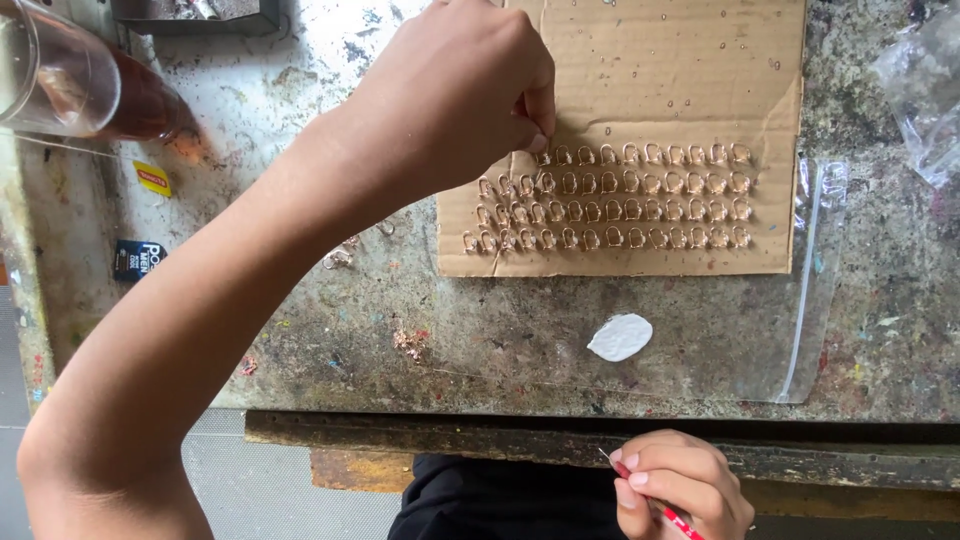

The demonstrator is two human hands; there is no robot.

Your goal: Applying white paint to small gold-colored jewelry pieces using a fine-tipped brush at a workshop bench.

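So the left hand [455,85] reaches across to the far side of the tabletop [330,330], fingertips pinched shut on one of the small metal rings [541,157] at the left end of the top row. Those rings sit in four neat rows on a cardboard sheet [650,60], shiny and pinkish-gold. The forearm cuts diagonally over the left half of the scene, hiding a good chunk of the surface. The right hand [680,485] sits near, below the table edge, closed around a thin red-handled tool [672,517] with a fine tip. A white blob of paste [620,337] lies on a clear plastic bag [810,300] just near of the cardboard. Far left there's a glass jar [60,70] on its side; a couple of loose rings [338,258] lie left of the cardboard.
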